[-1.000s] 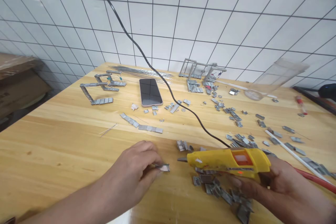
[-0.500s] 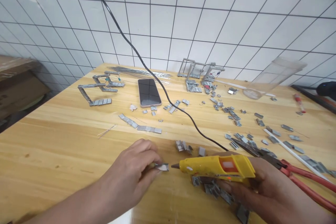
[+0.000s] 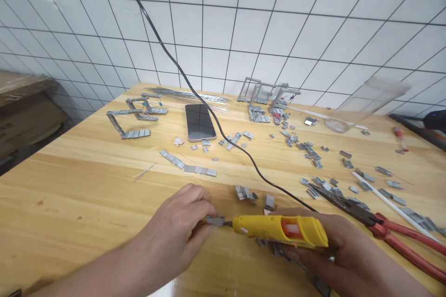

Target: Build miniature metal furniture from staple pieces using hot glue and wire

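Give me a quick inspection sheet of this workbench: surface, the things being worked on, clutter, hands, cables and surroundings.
Surface: wooden table, pale planks.
Job's things: yellow glue gun, nozzle against a small grey metal piece.
Clutter: loose grey metal bits scattered on the right; a glued strip; bent metal frames at the back; phone lying flat, screen dark; red-handled pliers; a clear plastic cup on its side.
Hands: left hand pinches the metal piece; right hand has its grip around the glue gun.
Cables: black cord runs from the gun across the table and up out of view.
Surroundings: white tiled wall; brown cardboard boxes at left.
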`<state>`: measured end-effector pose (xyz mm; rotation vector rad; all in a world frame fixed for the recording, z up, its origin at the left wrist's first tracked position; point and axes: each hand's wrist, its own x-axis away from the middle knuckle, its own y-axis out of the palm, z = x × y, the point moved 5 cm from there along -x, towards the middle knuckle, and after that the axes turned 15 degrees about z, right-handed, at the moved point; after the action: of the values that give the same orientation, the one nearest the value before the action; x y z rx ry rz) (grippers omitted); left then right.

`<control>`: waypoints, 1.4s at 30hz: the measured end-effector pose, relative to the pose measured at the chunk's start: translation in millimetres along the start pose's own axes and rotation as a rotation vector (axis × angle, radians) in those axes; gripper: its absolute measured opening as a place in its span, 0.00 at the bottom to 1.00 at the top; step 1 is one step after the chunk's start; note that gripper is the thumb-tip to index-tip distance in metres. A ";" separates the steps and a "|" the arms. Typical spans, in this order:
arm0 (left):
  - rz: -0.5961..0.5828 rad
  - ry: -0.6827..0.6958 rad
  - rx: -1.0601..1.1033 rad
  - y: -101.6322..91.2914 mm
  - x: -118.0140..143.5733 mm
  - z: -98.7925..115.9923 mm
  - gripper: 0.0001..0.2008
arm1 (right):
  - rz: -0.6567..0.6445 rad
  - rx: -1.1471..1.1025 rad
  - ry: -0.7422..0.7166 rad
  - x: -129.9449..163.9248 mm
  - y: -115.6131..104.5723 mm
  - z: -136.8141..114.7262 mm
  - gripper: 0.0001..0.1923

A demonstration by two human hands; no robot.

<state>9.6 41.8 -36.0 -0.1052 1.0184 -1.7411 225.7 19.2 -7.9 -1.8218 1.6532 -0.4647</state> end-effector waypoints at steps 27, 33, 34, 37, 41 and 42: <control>-0.005 -0.002 0.000 1.4 0.5 -0.4 0.09 | -0.033 0.096 -0.016 0.6 2.9 -0.9 0.11; 0.001 -0.004 0.002 1.1 0.8 -0.9 0.08 | 0.084 0.051 -0.010 2.1 -0.7 -1.1 0.09; 0.001 -0.003 0.001 1.1 0.8 -0.7 0.08 | 0.099 0.046 -0.009 2.0 -0.9 -1.3 0.08; 0.000 0.000 0.004 1.3 0.9 -0.2 0.08 | 0.103 0.054 -0.018 0.9 -0.7 -2.4 0.08; -0.004 -0.005 0.003 2.0 1.2 -0.5 0.09 | 0.072 0.061 -0.024 0.1 -1.1 -3.2 0.10; -0.003 -0.005 0.002 2.2 1.1 -0.7 0.08 | 0.073 0.052 -0.021 0.2 -1.5 -3.2 0.10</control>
<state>10.4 41.2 -38.4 -0.1097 1.0129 -1.7439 224.8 18.4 -4.6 -1.7169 1.6726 -0.4511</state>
